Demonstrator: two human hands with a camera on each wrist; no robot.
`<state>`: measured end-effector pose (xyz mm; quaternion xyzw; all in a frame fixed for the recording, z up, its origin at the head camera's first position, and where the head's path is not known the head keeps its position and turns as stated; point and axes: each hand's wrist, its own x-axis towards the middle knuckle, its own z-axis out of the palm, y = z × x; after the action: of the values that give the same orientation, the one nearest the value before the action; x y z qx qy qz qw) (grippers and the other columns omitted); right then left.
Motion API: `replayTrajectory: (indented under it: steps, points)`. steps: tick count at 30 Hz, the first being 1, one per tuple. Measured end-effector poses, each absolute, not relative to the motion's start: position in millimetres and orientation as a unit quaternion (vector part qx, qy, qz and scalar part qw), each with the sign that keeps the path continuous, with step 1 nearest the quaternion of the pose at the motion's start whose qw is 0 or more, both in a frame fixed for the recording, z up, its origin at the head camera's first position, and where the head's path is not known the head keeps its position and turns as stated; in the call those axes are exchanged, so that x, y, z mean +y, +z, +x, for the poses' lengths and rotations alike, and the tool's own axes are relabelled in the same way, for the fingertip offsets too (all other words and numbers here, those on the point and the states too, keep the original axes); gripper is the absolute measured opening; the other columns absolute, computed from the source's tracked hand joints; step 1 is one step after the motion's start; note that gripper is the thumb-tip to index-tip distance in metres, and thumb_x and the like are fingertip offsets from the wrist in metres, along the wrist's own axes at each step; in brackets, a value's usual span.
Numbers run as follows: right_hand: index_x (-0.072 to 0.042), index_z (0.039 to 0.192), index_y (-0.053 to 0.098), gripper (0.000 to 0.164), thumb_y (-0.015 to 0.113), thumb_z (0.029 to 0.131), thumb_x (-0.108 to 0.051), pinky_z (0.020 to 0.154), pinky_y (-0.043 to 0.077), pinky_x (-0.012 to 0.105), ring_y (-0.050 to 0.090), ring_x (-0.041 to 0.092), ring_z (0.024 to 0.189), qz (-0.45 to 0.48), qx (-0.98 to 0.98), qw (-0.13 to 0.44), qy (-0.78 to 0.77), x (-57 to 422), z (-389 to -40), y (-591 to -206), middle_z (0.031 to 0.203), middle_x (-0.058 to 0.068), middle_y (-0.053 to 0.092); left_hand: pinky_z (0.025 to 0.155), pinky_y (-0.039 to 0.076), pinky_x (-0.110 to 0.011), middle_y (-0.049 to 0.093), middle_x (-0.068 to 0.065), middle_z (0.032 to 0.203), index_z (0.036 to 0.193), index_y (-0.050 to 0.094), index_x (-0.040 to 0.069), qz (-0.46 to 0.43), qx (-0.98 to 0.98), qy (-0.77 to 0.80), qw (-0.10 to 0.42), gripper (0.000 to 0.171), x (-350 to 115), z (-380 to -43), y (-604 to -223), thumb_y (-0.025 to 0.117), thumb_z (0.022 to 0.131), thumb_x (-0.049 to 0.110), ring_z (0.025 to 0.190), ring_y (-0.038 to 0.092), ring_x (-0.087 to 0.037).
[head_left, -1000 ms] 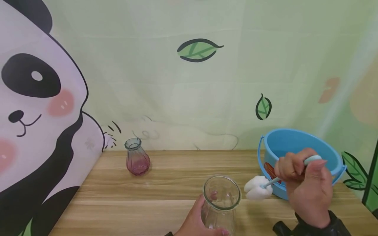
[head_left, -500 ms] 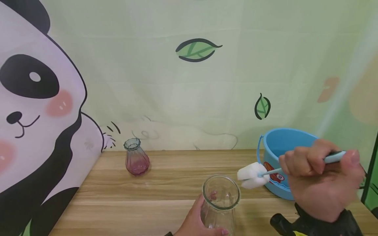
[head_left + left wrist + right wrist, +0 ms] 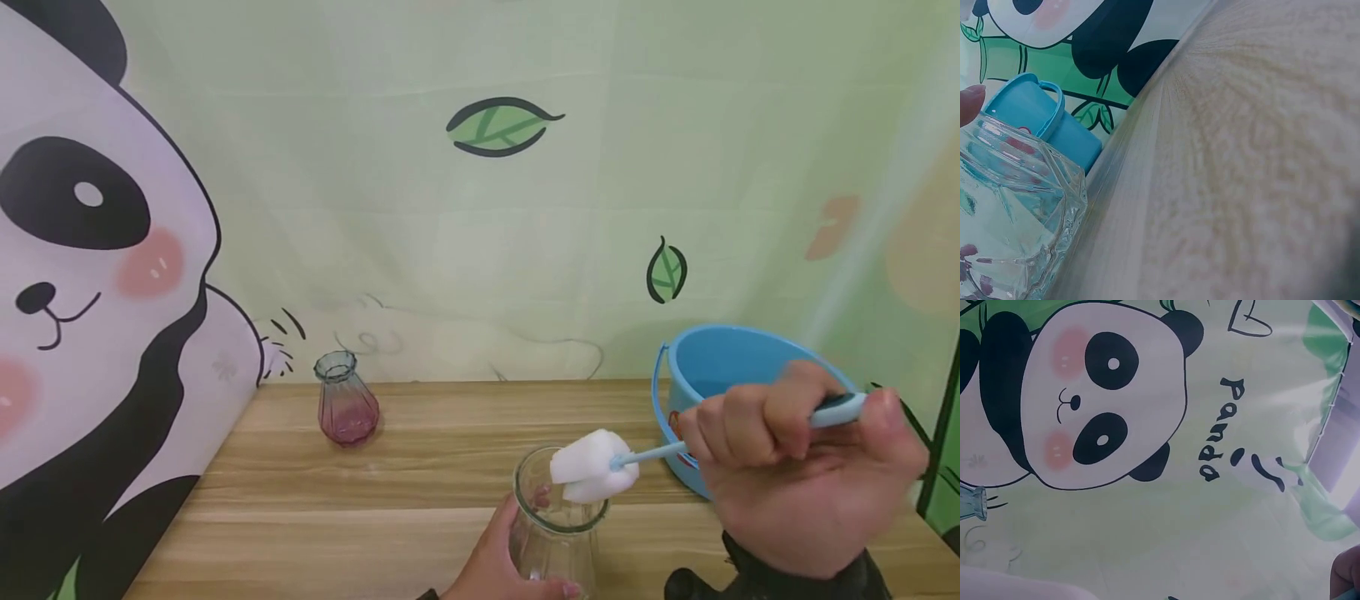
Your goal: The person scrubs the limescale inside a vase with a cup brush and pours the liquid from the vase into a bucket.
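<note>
A clear glass vase (image 3: pixel 557 554) stands low in the middle of the head view, its wide mouth facing up. My left hand (image 3: pixel 491 557) grips it from the left, thumb in front and fingertips showing through the glass. The left wrist view has the vase's thick faceted base (image 3: pixel 1022 200) close up. In my right hand (image 3: pixel 798 479) I hold a sponge bottle brush (image 3: pixel 592 468) by its light blue handle, fingers curled round it. Its white head, tilted to the left, overlaps the vase's rim. Only a bit of the right hand (image 3: pixel 1346 575) shows at the right wrist view's corner.
Behind my right hand is a blue bucket (image 3: pixel 677 379) with a handle. A smaller vase (image 3: pixel 348 410), grey-blue fading to pink, stands back left on the wooden table (image 3: pixel 435 450). A panda-printed cloth (image 3: pixel 390 208) hangs along the table's back edge.
The right hand first swung right while the brush head rose and turned; since then the head has moved left from beside the vase to over its mouth. Left hand and vase stay put.
</note>
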<state>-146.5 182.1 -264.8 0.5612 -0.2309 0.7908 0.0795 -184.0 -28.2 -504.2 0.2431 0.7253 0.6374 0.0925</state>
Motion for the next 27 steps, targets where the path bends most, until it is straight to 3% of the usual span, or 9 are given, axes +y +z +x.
replayTrajectory:
  steps: [5, 18, 27]
  points:
    - [-0.004, 0.068, 0.024, 0.042, 0.020, 0.097, -0.034, 0.046, 0.018, 0.027, 0.022, 0.014, 0.048, 0.548, -0.252, 0.065, 0.795, 169.8, -147.5, -271.4, 0.058, 0.002, 0.022, 0.101, 0.035, -0.051, 0.043, 0.007, 0.140, 0.144, 0.033, 0.040, 0.251, 0.706, 0.654, 0.105, 0.092, -27.5, -184.4, -503.3, 0.087, 0.070, 0.032, 0.123, 0.040, -0.016]
    - [-0.006, 0.067, 0.023, 0.043, 0.014, 0.102, -0.030, 0.041, 0.016, 0.025, 0.022, 0.011, 0.044, 0.505, -0.317, 0.077, 0.799, 148.3, -154.8, -282.5, 0.055, 0.000, 0.022, 0.104, 0.027, -0.063, 0.043, 0.012, 0.143, 0.146, 0.030, 0.039, 0.260, 0.710, 0.647, 0.092, 0.094, -27.2, -184.7, -503.0, 0.087, 0.071, 0.032, 0.131, 0.032, -0.014]
    - [-0.007, 0.068, 0.025, 0.044, 0.010, 0.104, -0.027, 0.038, 0.015, 0.026, 0.020, 0.010, 0.043, 0.479, -0.360, 0.084, 0.796, 139.5, -163.6, -294.8, 0.053, 0.000, 0.020, 0.094, 0.044, -0.044, 0.049, 0.007, 0.136, 0.142, 0.036, 0.038, 0.247, 0.702, 0.660, 0.103, 0.089, -27.5, -183.4, -503.9, 0.087, 0.070, 0.031, 0.119, 0.045, -0.018]
